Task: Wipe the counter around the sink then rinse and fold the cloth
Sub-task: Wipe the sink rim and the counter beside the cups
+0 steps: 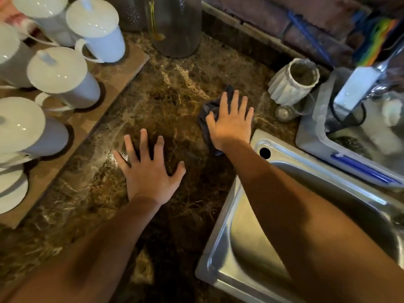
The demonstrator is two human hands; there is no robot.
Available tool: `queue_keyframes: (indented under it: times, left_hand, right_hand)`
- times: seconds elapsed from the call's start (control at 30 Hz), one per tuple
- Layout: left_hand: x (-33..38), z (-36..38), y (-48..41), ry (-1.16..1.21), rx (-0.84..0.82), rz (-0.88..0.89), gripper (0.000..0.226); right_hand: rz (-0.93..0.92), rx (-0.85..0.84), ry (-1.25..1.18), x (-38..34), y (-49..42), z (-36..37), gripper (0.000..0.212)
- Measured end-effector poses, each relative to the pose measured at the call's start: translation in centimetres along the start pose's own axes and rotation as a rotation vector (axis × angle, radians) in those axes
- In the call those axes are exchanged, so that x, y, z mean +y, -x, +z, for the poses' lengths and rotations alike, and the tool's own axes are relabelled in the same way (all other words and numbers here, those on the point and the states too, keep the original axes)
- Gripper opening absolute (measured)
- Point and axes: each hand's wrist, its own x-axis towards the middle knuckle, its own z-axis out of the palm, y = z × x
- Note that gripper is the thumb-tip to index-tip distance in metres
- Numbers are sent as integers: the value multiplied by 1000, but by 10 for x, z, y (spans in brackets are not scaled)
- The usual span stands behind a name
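A dark grey cloth (207,110) lies bunched on the brown marbled counter (166,88), just beyond the far left corner of the steel sink (240,254). My right hand (231,123) presses flat on the cloth with fingers spread, covering most of it. My left hand (150,169) rests flat on the bare counter to the left, fingers apart, holding nothing. A wet, shiny streak shows on the counter near its fingertips.
Several white lidded mugs (65,79) stand on a wooden board (122,71) at the left. A tall glass jar (175,25) stands at the back. A white ribbed cup (293,82) and a grey dish tub (323,147) with utensils sit behind the sink.
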Motion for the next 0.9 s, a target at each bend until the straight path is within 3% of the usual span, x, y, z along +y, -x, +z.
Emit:
queue_keyframes:
  times: [0.13,0.27,0.5,0.9]
  left_hand:
    - [0,1,1,3,25,14,84]
    - [0,2,1,8,31,20,85]
    - [1,3,1,1,48,15,87]
    - [-3,3,9,4,95,38,84]
  right_hand:
    - [66,76,-1,39,37,3,71]
    - [272,162,-279,29,74,11,70]
    - [433,222,-387,4,132,29,79]
    - [393,70,-424,-18,240,49,76]
